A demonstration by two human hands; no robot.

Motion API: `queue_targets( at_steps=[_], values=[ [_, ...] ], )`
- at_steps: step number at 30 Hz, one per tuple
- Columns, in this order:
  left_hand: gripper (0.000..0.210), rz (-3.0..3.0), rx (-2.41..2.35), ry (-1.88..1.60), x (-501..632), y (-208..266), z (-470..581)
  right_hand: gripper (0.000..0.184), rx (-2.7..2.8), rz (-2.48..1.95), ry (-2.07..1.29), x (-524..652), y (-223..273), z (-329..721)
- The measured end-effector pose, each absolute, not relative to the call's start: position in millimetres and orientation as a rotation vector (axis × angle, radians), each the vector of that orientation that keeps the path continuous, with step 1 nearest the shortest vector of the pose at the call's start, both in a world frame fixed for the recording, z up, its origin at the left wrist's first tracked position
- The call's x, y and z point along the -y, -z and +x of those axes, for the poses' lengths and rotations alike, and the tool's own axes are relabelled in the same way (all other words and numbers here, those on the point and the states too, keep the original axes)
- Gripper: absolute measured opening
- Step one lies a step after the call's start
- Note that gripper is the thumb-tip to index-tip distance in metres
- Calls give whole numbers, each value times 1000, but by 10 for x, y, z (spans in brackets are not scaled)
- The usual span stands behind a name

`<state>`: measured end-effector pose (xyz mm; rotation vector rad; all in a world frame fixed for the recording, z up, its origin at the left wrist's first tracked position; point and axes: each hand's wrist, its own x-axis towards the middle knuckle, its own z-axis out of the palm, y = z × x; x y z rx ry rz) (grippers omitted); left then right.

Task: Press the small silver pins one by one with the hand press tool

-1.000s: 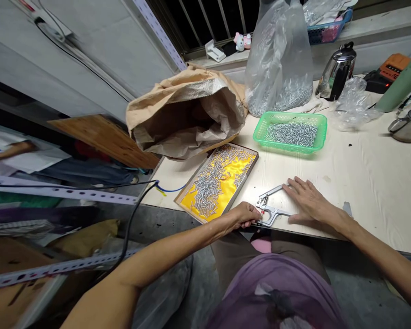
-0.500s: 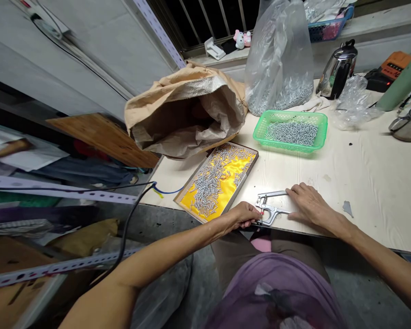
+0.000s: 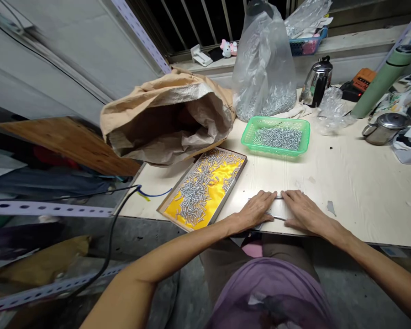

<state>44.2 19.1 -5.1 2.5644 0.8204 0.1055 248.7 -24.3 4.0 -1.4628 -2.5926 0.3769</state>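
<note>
Since the earlier frame, the left hand has moved. Before, its fingers pinched one end of the metal tool. Now it lies on top of that end, close beside the right hand, but the two hands do not touch. Our view has also turned a little, so the lid of the tall green flask now shows.

The pale tabletop is the biggest thing. On it, the brown paper sack lies with its mouth wide open. Next to it stands the clear bag, and in front are the yellow-lined box and the green basket. These look the same as before.

On both hands, the fingers are long and flat, with the thumb held away. I cannot tell how tightly either one grips. The tool sits near the front edge, right of the box, and only two thin bars peek out between the hands. Smallest of all are the shiny metal bits in the box.
</note>
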Motion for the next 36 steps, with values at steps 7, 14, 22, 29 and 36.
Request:
queue_targets(
  at_steps=[7,14,22,29,36],
  values=[
    [59,2669,-801,99,-201,-84,638,60,2535,-1469,-370,342,35,2578],
    [29,2621,-805,139,-256,-84,740,26,2450,-1569,-279,408,80,2478],
    [14,2576,-910,259,-180,-124,789,23,2437,-1459,-266,408,133,2398],
    [27,2575,-941,48,-92,-43,685,28,2415,-1424,-414,384,79,2561],
    [50,2561,-891,-397,407,306,586,33,2395,-1446,-416,110,48,2700]
  ],
)
